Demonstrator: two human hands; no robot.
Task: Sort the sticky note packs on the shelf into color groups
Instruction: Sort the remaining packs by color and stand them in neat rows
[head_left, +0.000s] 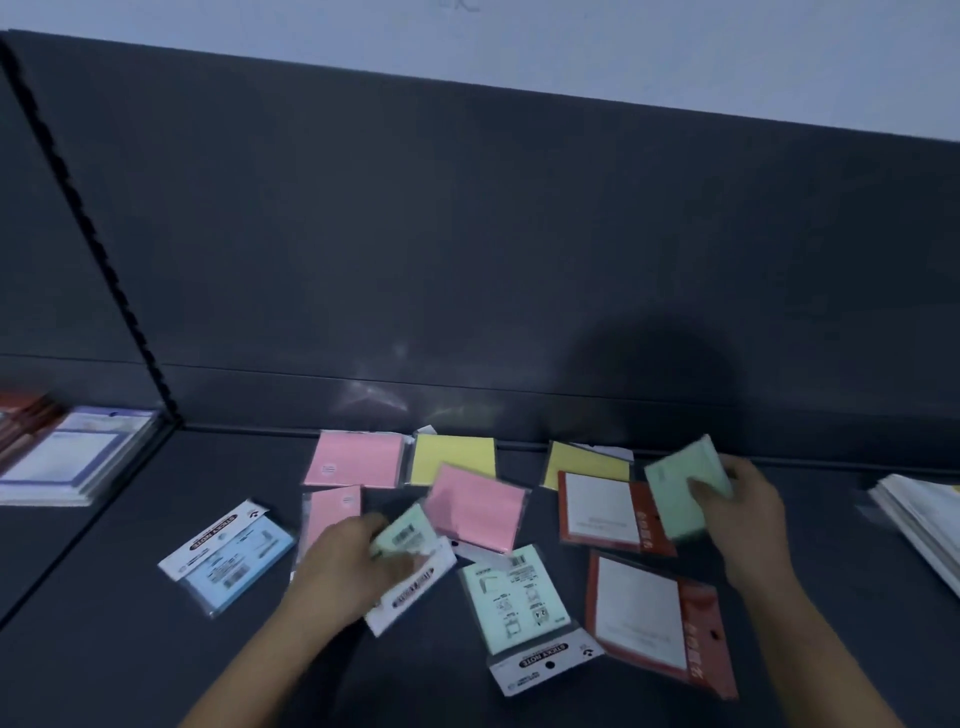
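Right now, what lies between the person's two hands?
In the head view, between the left hand and right hand lie a pink sticky note pack, a red-backed white pack and, nearer the person, a mint-green pack.

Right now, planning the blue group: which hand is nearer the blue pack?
Left. The left hand is just right of the blue pack; the right hand is much farther right.

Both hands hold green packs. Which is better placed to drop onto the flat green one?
Left, probably. The left hand holds a green pack next to the flat green pack; the right hand is farther, past a red pack.
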